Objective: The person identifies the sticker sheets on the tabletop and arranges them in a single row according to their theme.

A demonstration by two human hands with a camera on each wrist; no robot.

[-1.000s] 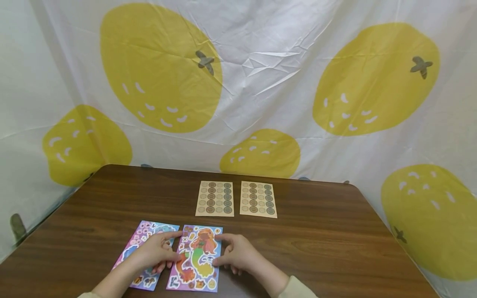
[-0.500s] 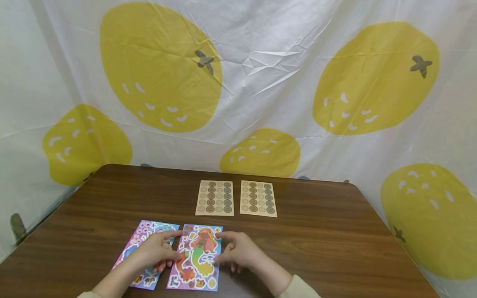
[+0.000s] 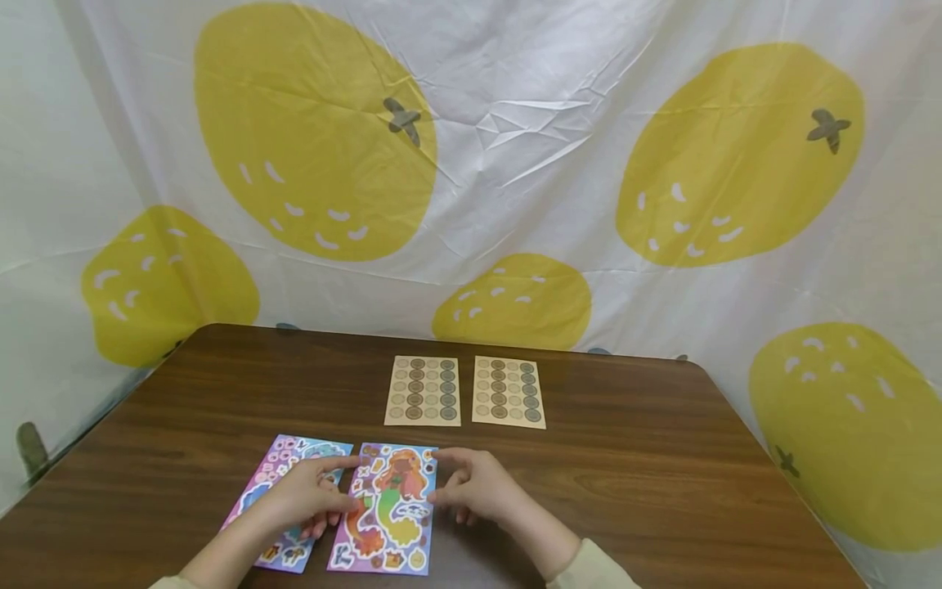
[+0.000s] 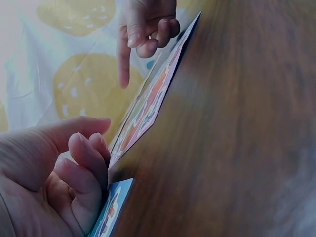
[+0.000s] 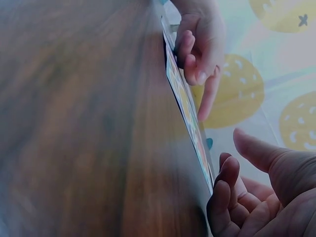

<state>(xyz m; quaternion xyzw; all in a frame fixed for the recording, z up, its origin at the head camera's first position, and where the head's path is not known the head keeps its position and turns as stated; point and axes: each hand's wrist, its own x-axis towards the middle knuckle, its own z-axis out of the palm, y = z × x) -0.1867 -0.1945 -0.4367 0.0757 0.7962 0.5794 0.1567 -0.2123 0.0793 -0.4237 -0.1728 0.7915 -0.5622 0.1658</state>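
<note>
A sticker sheet with an orange-haired mermaid (image 3: 397,511) lies flat on the table between both hands. Along its left edge my left hand (image 3: 305,495) rests, index finger and thumb stretched out at the edge, the other fingers loosely curled. That hand partly hides a second sticker sheet (image 3: 253,499) in pink and blue with a blue figure. At the right edge of the mermaid sheet, my right hand (image 3: 478,491) has its index finger and thumb extended; whether they touch the paper I cannot tell. In the right wrist view, the right thumb (image 5: 259,150) is free of any object.
Farther back on the brown wooden table (image 3: 625,458), two beige sheets of round stickers lie side by side, a left one (image 3: 423,393) and a right one (image 3: 508,393). Behind the table hangs a white cloth (image 3: 530,147) printed with yellow fruit.
My right hand has shifted slightly up and to the right along the mermaid sheet's right edge. My left hand and all the sheets stay nearly where they were.
</note>
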